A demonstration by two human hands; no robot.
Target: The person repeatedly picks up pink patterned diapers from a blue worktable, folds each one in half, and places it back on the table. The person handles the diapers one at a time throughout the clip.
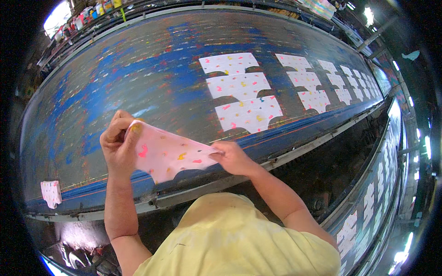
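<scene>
A pink fabric piece (170, 156) with small red, yellow and dark printed shapes is stretched between my hands over the near edge of a long table. My left hand (117, 145) grips its upper left corner, fingers curled and thumb pressed on the cloth, with a yellow stain at the thumb. My right hand (230, 156) pinches its right corner, lower down. The piece's lower edge has curved cut-outs. Similar printed white pieces (246, 112) lie flat on the table beyond, in columns running off to the right. A small stack of them (50, 193) sits at the near left.
The long, paint-stained table (115, 73) has a metal rail (294, 147) along its near edge. Bottles and containers (87, 14) line the far side at upper left. A second table with printed pieces (368, 207) runs along the right, past a dark gap.
</scene>
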